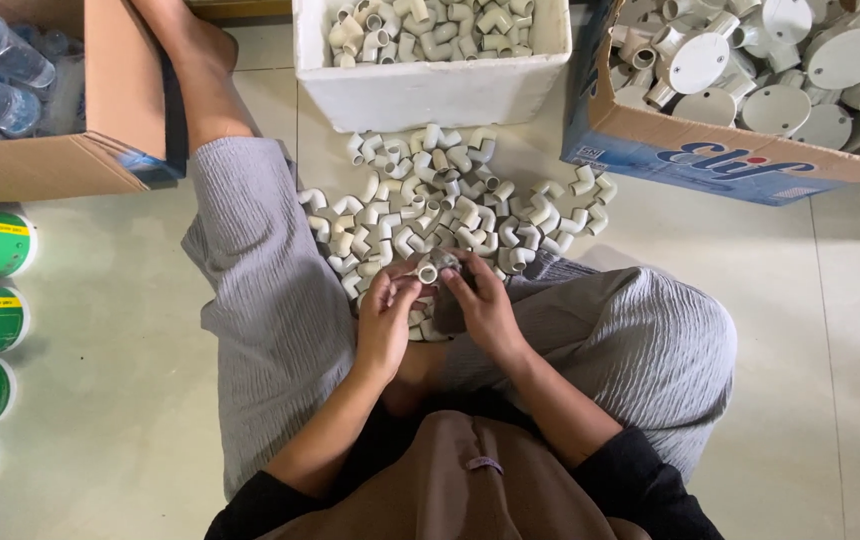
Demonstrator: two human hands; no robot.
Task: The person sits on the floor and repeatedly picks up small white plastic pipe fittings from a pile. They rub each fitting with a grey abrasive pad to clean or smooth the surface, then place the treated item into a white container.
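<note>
The person sits on the tiled floor (120, 330), and both hands meet just above the lap. The left hand (386, 322) and the right hand (485, 305) each have their grip closed on one small pale pipe elbow (430, 270), held between the fingertips at the near edge of a pile of elbows (450, 200). Beyond the pile stands a white foam box (430, 95) filled with more, flanked by a cardboard box of round fittings (710, 150).
</note>
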